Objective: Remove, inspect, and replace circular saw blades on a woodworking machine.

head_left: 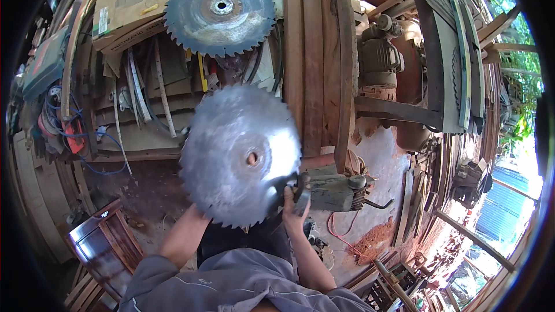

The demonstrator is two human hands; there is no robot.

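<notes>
A large silver circular saw blade (228,144) faces up in the middle, above my lap. My left hand (198,214) holds it from behind at the lower left, its fingers hidden under the disc. My right hand (293,205) is closed round a dark metal piece (302,188) at the blade's lower-right rim; I cannot make out exactly what it is. Just right of that hand is a grimy metal machine part (335,190) with a bent bar. A second, darker saw blade (202,17) lies on the cluttered bench beyond.
A cardboard box (130,0), strips, hoses and blue cable crowd the bench. Long planks (312,52) run beside it. An electric motor (378,58) sits to the right. A dark wooden cabinet (95,237) stands lower left; red cord and timber lie at right.
</notes>
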